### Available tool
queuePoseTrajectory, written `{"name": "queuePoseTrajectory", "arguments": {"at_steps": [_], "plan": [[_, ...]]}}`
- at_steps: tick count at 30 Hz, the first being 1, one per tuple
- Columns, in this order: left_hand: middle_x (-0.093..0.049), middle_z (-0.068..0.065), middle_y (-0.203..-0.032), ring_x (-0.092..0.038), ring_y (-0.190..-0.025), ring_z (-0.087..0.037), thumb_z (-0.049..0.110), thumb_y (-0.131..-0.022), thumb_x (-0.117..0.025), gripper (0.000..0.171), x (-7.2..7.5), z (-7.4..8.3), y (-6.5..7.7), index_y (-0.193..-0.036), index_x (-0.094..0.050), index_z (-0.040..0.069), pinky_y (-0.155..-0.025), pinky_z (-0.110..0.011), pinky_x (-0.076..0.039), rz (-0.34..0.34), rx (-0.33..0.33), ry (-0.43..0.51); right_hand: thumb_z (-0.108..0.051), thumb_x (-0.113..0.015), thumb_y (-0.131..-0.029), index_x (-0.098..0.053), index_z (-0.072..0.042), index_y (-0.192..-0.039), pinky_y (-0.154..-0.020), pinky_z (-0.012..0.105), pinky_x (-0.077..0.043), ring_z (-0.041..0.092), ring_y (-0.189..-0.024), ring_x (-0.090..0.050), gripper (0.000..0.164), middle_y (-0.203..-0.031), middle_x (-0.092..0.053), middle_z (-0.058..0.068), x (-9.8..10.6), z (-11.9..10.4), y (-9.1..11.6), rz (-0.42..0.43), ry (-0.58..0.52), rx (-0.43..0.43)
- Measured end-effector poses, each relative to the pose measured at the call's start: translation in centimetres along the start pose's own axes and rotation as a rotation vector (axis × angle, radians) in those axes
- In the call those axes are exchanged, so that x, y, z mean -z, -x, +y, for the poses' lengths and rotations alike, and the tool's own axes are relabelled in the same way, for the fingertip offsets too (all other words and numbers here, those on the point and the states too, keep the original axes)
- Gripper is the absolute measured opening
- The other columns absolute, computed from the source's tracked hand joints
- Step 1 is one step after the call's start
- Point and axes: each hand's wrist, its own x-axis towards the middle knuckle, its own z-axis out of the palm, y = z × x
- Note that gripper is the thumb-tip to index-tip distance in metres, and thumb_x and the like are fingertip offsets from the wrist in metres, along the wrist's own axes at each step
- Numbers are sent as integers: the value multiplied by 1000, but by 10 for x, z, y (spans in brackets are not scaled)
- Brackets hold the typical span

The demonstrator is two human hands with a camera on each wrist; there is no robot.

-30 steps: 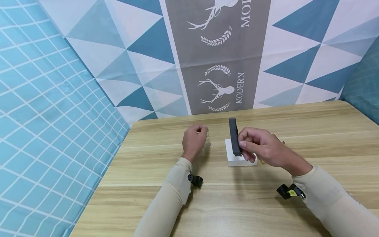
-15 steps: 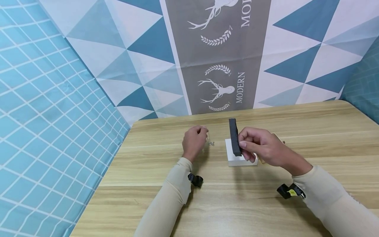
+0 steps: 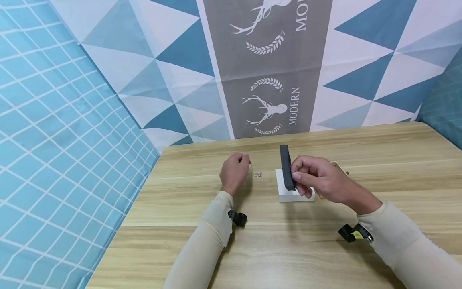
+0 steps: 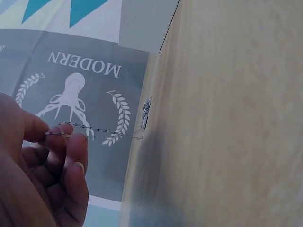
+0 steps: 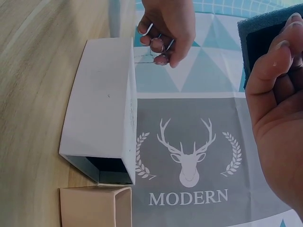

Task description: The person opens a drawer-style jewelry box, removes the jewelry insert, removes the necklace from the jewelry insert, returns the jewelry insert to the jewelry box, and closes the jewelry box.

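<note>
Left wall (image 3: 72, 140): blue cloth with a white grid, beside the left edge of the tabletop (image 3: 144, 224).
Back wall (image 3: 270, 68): cloth with blue and white triangles and a grey panel of deer heads, behind the back edge.
Tabletop: pale wood grain, rounded at the back right corner.
Left hand (image 3: 234, 172): towards the back edge, thumb and fingertips pinching the chain (image 4: 146, 112).
Chain so far: one end heaped on the tabletop, the rest strung up to the fingers; it seems only partly handled, neither fully down nor fully raised.
White box (image 5: 99, 99): right of the chain, flat on the tabletop, its mouth facing right; the inside is too dark to read.
Foam (image 3: 287, 168) so far: dark, held over the white box, well apart from the chain; by the look, not yet put anywhere.
Right hand (image 3: 321, 176): gripping the foam between thumb and fingers.
Tan box (image 5: 90, 205): just beside the white box's mouth, mostly hidden behind the right hand from above.
Right wall (image 3: 445, 96): teal cloth past the right edge.
</note>
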Motion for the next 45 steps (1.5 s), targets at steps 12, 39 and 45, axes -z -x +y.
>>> {"name": "queuePoseTrajectory", "arguments": {"at_steps": [12, 39, 45], "plan": [[-66, 12, -68, -58, -59, -15, 40, -101, -46, 40, 2, -1, -2, -83, -78, 24, -63, -39, -45, -21, 31, -73, 10, -46, -101, -54, -1, -97, -46, 33, -49, 22, -56, -56, 15, -69, -60, 10, 0, 0, 0, -7, -17, 5], [-61, 4, -74, -54, -59, -16, 28, -96, -56, 23, -4, -1, -1, -106, -75, 19, -54, -34, -40, 3, -13, 25, 5, -51, -101, -57, -5, -97, -44, 33, -47, 21, -53, -53, 13, -66, -57, 7, 0, -1, 1, 38, 63, -53], [-63, 5, -76, -56, -66, -16, 31, -97, -58, 24, -5, -1, 0, -102, -77, 19, -57, -34, -42, -47, -21, 10, 2, -53, -102, -58, -6, -97, -43, 32, -45, 20, -52, -51, 11, -65, -56, 6, -1, 1, 1, 55, 93, -93]]}}
